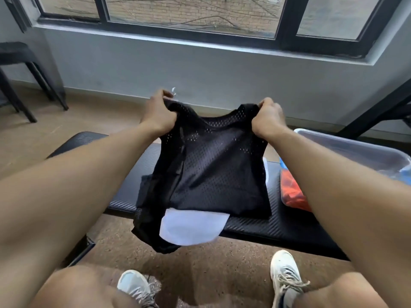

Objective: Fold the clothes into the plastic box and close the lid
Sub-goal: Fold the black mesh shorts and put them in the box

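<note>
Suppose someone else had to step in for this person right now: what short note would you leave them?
Left hand: grips one shoulder of the black mesh top.
Right hand: grips the other shoulder.
The top hangs unfolded between them, its hem over the black bench; a white patch shows at the bottom.
Plastic box: open, on the bench to the right, orange clothing inside. No lid in view.
Done: some clothes are in the box.
Left: fold this top, put it in, close the lid.

Black bench [278, 227] under plastic box [355, 150]
</note>
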Tool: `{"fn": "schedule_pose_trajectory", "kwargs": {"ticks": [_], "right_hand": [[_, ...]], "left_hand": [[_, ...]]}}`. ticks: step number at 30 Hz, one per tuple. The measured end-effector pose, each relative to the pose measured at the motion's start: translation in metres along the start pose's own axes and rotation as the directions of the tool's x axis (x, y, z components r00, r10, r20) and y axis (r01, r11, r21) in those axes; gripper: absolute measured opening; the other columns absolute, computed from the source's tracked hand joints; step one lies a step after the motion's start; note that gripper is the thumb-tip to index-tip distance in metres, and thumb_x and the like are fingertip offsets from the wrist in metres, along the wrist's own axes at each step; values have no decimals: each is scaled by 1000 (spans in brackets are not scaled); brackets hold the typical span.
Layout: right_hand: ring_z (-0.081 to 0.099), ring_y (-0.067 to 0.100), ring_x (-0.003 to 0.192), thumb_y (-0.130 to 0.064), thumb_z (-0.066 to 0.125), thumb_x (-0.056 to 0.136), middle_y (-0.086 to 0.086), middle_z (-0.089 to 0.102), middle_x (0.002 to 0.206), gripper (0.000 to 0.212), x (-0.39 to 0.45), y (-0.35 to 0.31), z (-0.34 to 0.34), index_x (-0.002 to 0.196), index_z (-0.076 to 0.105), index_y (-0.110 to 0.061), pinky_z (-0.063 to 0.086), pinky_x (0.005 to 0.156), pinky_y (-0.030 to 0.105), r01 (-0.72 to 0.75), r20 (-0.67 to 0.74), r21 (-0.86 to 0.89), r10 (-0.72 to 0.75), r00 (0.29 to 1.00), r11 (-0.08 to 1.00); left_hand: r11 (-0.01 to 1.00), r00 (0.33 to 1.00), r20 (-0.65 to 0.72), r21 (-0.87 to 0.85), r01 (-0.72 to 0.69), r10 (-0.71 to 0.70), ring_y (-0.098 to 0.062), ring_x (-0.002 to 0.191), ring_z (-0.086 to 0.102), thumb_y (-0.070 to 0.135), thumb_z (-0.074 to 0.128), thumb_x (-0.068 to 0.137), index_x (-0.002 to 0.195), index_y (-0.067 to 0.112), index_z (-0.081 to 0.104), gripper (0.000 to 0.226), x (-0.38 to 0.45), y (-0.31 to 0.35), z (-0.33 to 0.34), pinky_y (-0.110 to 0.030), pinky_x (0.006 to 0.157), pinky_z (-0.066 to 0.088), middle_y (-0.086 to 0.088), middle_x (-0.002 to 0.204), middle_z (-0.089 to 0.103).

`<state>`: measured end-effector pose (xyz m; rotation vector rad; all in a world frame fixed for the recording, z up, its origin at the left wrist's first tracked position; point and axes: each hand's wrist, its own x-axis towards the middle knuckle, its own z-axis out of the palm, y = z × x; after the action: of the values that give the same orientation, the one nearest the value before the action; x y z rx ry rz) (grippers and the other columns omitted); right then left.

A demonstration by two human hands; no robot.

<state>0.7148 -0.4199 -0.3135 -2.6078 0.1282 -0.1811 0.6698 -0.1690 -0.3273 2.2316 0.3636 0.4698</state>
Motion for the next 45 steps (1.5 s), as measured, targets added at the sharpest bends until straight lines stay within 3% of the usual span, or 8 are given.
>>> {"fn": "schedule_pose_trajectory", "kwargs": {"ticks": [4,10,15,21,30,35,40,45], "right_hand": [[17,42,149,0,50,92,15,10,164,76,-20,1,26,159,17,-18,25,120,49,216,278,-196,-158,948,956],[42,29,128,-35,70,83,5,42,138,63,-126,43,46,139,42,-26,47,95,45,605,637,-343,-296,712,719],[22,27,148,-30,61,85,1,13,165,91,-152,81,50,159,7,-26,41,108,43,658,676,-410,-273,684,632],[38,20,140,-17,50,89,-9,25,163,76,-145,96,61,158,20,-28,50,97,38,667,549,-413,-414,726,620],[61,21,110,-36,46,100,-10,69,111,14,-126,93,54,106,58,-34,51,88,44,413,266,-56,-385,884,909],[46,19,126,-37,59,85,-8,46,135,53,-145,97,60,135,43,-30,48,86,41,574,493,-307,-389,778,759],[52,21,125,-9,53,82,-6,59,133,56,-129,104,68,134,55,-30,52,92,41,502,348,-312,-395,850,806],[65,29,98,-7,48,86,6,74,100,31,-117,98,58,97,74,-17,50,82,36,391,50,-27,-389,920,920]], "left_hand": [[979,997,70,198,-40,27,-26,134,48,15,78,82,144,18,45,70,-13,-8,15,-37,110,39,-5,147,51],[849,739,634,241,-470,229,-17,119,53,48,80,78,120,26,67,49,-105,-42,39,-36,101,47,4,123,64],[758,652,722,286,-587,233,-19,152,19,64,72,79,152,28,40,88,-132,-68,49,-37,124,18,3,162,32],[723,623,764,333,-606,169,-17,157,-3,58,62,89,161,34,18,88,-130,-86,44,-48,126,5,5,170,9],[675,778,580,475,-564,242,-27,145,28,11,53,86,150,19,45,65,-128,-84,23,-41,117,28,-5,154,43],[746,934,314,580,-329,169,-29,106,47,12,60,78,113,17,56,36,-127,-81,6,-40,87,43,-5,109,54],[732,945,323,634,-248,41,-31,106,53,15,57,82,98,20,65,18,-124,-89,-7,-36,74,39,-6,97,64],[938,988,115,321,-132,100,-30,87,56,27,51,100,99,20,64,15,-119,-88,-14,-37,67,38,-5,89,64]]}}
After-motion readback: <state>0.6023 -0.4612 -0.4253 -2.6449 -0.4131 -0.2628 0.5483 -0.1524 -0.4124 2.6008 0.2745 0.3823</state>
